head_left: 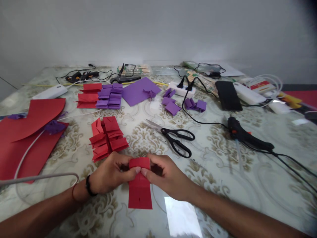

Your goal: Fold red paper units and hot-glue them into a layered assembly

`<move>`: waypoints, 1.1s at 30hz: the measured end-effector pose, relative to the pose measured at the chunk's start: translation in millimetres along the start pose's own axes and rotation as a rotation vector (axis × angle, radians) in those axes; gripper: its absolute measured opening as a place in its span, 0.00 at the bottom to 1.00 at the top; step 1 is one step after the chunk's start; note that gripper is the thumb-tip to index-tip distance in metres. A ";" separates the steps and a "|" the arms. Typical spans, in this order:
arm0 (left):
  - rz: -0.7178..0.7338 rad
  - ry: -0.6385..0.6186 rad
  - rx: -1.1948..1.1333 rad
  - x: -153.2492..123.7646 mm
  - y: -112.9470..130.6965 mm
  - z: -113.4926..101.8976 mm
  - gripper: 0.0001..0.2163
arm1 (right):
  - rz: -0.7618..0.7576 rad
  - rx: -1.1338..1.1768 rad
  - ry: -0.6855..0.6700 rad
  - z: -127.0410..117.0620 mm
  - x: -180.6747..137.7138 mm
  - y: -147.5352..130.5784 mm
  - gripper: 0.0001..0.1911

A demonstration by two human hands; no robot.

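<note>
A strip of red paper (140, 195) lies toward me, creased across, with its far end turned up. My left hand (112, 173) grips its left side near that raised end, thumb on top. From the other side my right hand (164, 173) pinches the same strip, and the two thumb tips almost meet on it. Just beyond my left hand sit several folded red paper pieces (116, 124) in a cluster. Scissors (170, 132) with black handles rest partly spread on the table past my right hand.
Folded purple pieces (109, 96), a purple sheet (138, 91) and a power strip (182, 89) lie farther back. Large red sheets (22, 155) cover the left side, crossed by a white cable. A black glue gun (250, 135) and a phone (228, 96) are at right.
</note>
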State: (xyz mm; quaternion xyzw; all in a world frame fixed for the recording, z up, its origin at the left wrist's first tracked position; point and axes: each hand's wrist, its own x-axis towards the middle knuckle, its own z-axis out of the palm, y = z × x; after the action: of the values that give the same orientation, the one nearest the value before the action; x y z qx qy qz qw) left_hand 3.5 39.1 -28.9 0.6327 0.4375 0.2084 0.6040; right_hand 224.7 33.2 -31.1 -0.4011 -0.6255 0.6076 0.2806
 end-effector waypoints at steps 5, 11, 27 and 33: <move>-0.042 0.024 -0.027 -0.1 2.4 0.6 0.19 | -0.020 0.141 0.024 0.0 1.7 0.1 0.22; 0.036 0.071 0.073 -1.2 7.5 -3.6 0.21 | -0.020 0.293 0.036 -1.0 2.0 0.5 0.22; -0.026 0.015 -0.055 -2.5 5.0 -1.6 0.18 | -0.027 0.025 0.031 0.1 -0.4 -2.3 0.22; 0.029 0.036 -0.058 -1.8 4.4 -3.5 0.23 | -0.039 0.095 0.030 0.0 0.9 -2.4 0.23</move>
State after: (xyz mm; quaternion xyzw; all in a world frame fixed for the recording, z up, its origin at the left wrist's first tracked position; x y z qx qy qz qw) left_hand 1.1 40.2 -23.6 0.6175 0.4328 0.2410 0.6110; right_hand 223.9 34.1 -28.8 -0.3843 -0.5995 0.6248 0.3204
